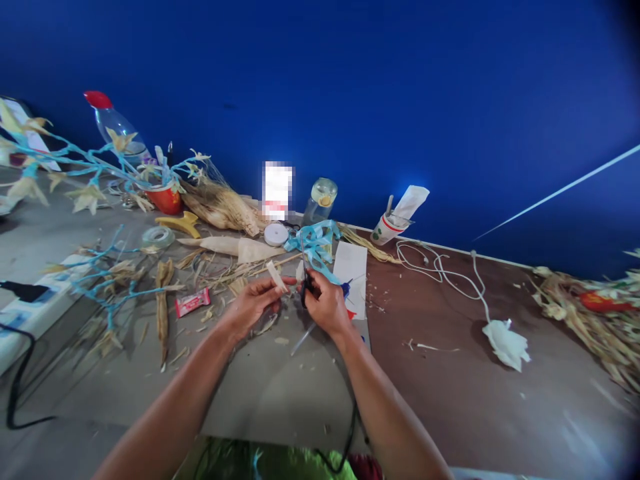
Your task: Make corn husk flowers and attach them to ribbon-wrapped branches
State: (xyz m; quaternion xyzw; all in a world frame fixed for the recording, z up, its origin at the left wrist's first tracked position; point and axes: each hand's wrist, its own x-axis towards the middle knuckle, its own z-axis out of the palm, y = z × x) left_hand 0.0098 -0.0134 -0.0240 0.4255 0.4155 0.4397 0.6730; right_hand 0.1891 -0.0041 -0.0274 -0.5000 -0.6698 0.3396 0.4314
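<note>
My left hand [251, 305] pinches a pale, narrow strip of dried corn husk [277, 276] between thumb and fingers. Close beside it, my right hand [326, 301] is closed around a pair of dark-handled scissors [303, 291], their blades pointing up and away from me. A small pale piece shows by the blades; whether it touches them I cannot tell. Behind the hands lie a light-blue ribbon [317, 240] and a white roll [276, 233]. A longer husk piece [225, 247] stretches across the table to the left.
Blue-wrapped branches with husk flowers [87, 198] spread at left, near a red cup [166, 199] and a power strip [45, 297]. Behind stand a glass jar [321, 199] and a paper cup [387, 229]. A white cable [463, 291] and dried husks [590, 313] lie at right.
</note>
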